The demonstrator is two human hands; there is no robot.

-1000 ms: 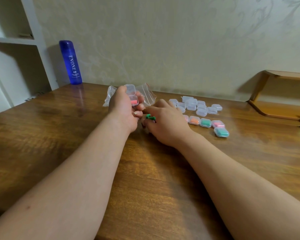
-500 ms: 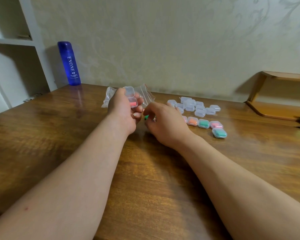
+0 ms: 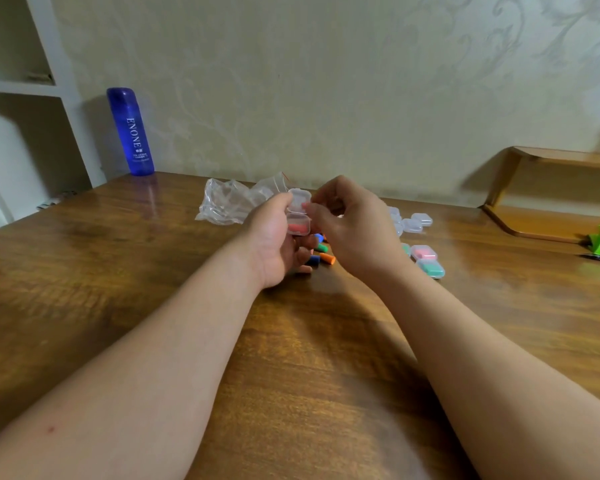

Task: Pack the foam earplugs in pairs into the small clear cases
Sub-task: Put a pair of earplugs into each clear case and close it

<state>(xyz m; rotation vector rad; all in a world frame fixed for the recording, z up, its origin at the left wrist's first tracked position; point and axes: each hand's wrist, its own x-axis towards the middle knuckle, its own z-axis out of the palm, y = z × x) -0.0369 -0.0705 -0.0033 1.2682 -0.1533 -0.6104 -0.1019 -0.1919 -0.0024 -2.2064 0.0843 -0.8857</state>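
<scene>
Showing, head view: open case [image 3: 299, 216], judged light, stiff and slippery clear plastic, hinged lid [image 3: 299, 197] raised, soft red foam earplugs [image 3: 299, 227] inside. Left hand [image 3: 274, 244] grips its base above the table [image 3: 291, 358]. Right hand [image 3: 354, 230], fingers curled, pinches the lid. Side walls likely give the best hold. Loose earplugs [image 3: 326, 259] lie beneath.

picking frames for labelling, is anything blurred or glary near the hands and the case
Head view: the left hand and right hand are smeared by motion, so the case between them and the loose earplugs below look soft. Head view: the table carries a pale sheen below the bottle, and the arms throw soft shadows on it.
</scene>
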